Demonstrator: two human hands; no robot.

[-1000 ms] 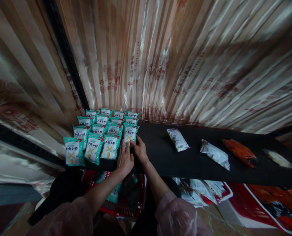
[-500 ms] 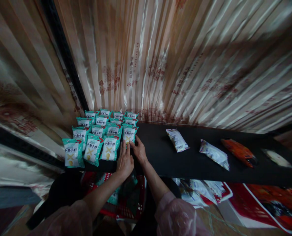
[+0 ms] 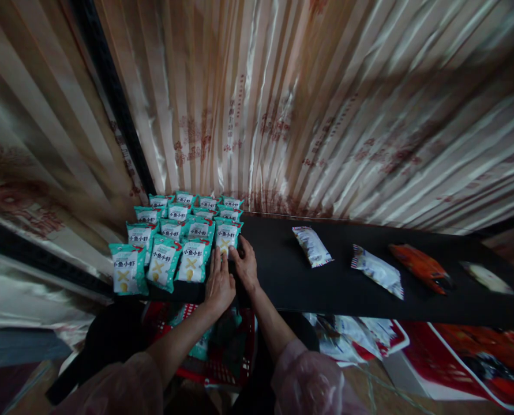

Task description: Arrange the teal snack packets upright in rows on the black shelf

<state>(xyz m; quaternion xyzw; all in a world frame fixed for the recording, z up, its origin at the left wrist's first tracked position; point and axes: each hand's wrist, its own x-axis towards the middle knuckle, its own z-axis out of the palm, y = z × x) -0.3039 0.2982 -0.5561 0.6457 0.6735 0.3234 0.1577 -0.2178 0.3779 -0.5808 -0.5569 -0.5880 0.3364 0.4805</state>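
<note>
Several teal snack packets (image 3: 176, 245) stand in rows at the left end of a black shelf (image 3: 352, 288). My left hand (image 3: 219, 281) lies flat on the shelf with fingers stretched out, touching the right edge of the front row. My right hand (image 3: 244, 263) rests beside it, fingers curled against the bottom of the rightmost teal packet (image 3: 227, 236). Whether it grips that packet I cannot make out. Both arms wear clear plastic sleeves.
Farther right on the shelf lie a white packet (image 3: 312, 246), another white packet (image 3: 378, 271), an orange-red packet (image 3: 420, 267) and a pale one (image 3: 488, 278). A striped satin curtain (image 3: 308, 104) hangs behind. A red basket (image 3: 222, 346) with more packets sits below.
Almost nothing has moved. Both hands stay at the right edge of the teal packets, and the view has shifted slightly.
</note>
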